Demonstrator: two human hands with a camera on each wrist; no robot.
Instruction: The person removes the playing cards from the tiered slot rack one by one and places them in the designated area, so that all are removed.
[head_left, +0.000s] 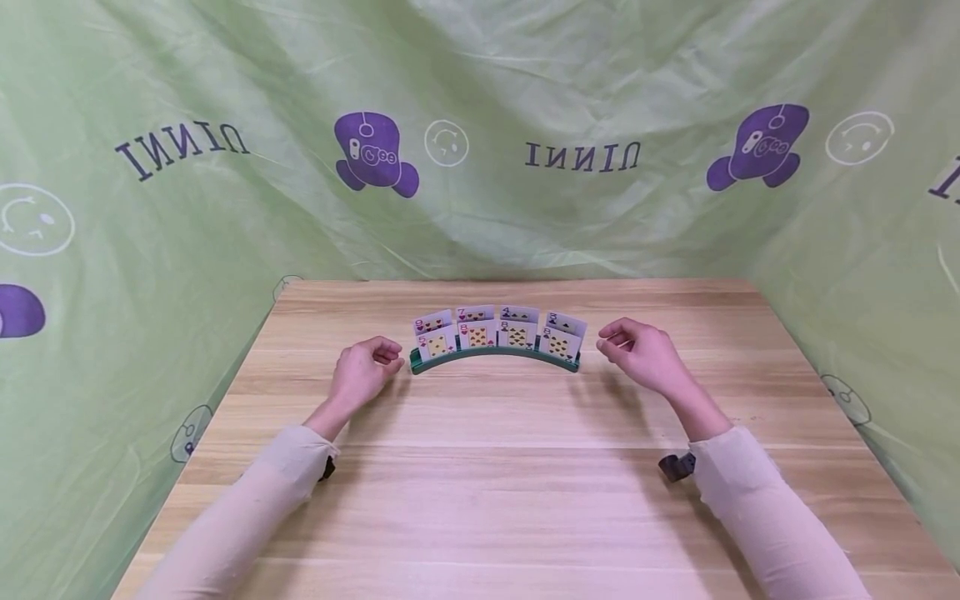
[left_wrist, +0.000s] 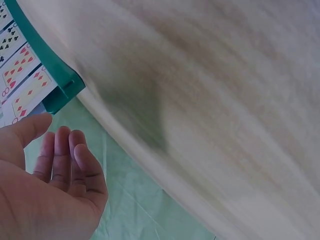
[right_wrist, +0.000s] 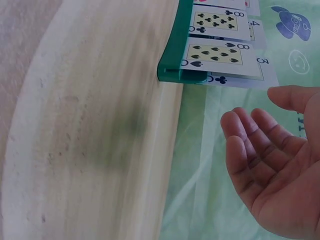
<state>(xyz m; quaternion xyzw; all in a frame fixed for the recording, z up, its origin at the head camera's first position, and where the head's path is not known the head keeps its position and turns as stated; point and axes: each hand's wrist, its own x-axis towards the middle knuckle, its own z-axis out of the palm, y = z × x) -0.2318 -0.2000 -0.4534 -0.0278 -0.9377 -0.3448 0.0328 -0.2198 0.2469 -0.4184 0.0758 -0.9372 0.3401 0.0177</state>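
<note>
A curved green card holder [head_left: 495,351] stands on the table with several playing cards upright in two rows. The front row runs from the 5 of diamonds [head_left: 437,342] past the 8 of hearts [head_left: 477,334] and the 8 of clubs [head_left: 517,334] to the 8 of spades [right_wrist: 212,54]. Behind them rise other cards, including the 3 of clubs [head_left: 567,322]. Just off the holder's left end is my left hand [head_left: 363,372], fingers loosely bent and holding nothing. My right hand [head_left: 643,353] hovers beside the right end, likewise relaxed, its palm bare in the right wrist view.
The holder sits toward the back of a wooden table [head_left: 495,500]. Green cloth [head_left: 495,225] with purple figures and smiley faces hangs behind and along both sides. Dark wrist devices [head_left: 677,467] show at the cuffs.
</note>
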